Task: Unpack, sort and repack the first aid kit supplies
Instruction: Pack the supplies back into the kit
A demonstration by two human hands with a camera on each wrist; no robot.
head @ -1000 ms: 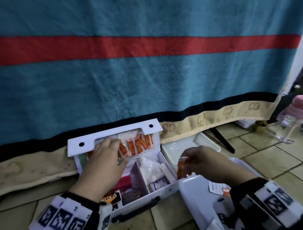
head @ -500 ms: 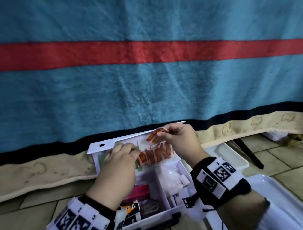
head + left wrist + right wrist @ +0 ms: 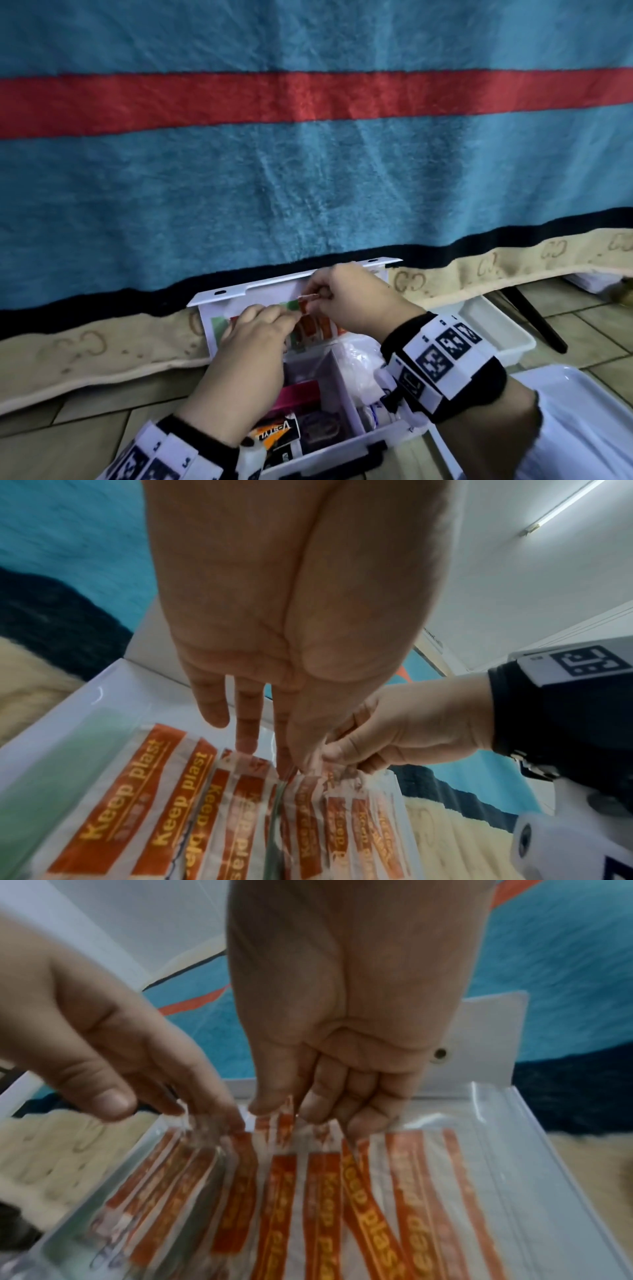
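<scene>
The white first aid kit (image 3: 342,454) lies open on the floor with its lid (image 3: 239,294) standing up. A clear pocket (image 3: 496,1150) on the lid holds several orange "Keep plast" plasters (image 3: 363,1204) (image 3: 137,791) (image 3: 308,325). My left hand (image 3: 287,313) (image 3: 291,769) (image 3: 205,1118) pinches the pocket's clear top edge. My right hand (image 3: 318,291) (image 3: 284,1110) (image 3: 342,753) pinches a few plaster strips at the pocket's mouth, close beside the left fingertips. Their lower ends sit among the plasters in the pocket.
Inside the kit lie a pink pack (image 3: 298,394), a black and orange box (image 3: 274,435) and a white bag (image 3: 359,366). Two white trays (image 3: 496,329) (image 3: 582,411) sit to the right. A blue blanket (image 3: 308,171) hangs behind; a black leg (image 3: 534,322) slants at right.
My right hand came over from the tray on the right with plasters, rose above the lid, and now has come down to the pocket's mouth. The left hand stayed at the pocket.
</scene>
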